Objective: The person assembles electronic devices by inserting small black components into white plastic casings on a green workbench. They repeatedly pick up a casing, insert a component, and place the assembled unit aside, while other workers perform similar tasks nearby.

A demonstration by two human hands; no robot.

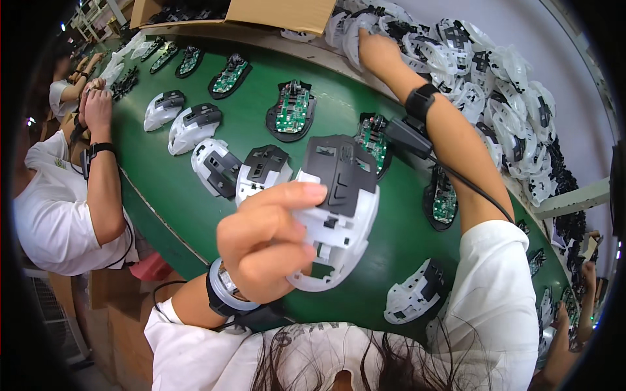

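In the head view, we see our left hand (270,241) bent around the near left side of a white-and-dark-grey mouse shell (342,225), thumb and fingers gripping it in the air above the green bench (244,127). Our right hand (379,53) is stretched far forward to the heap of white shells (456,58), its fingers at a pale wrapped piece (352,44) on the near edge of that heap; we cannot tell whether they have closed on it. Just left of this hand sits an open cardboard box (280,14). Between our two hands stands a green circuit board on a dark base (373,140), partly hidden behind the held shell. Four more shells (195,127) lie beyond our left hand, running off to its left, and a single loose shell (414,293) rests to its right, closer to our body. Well left of our left hand, a co-worker's hand (98,107) is raised over the bench edge.
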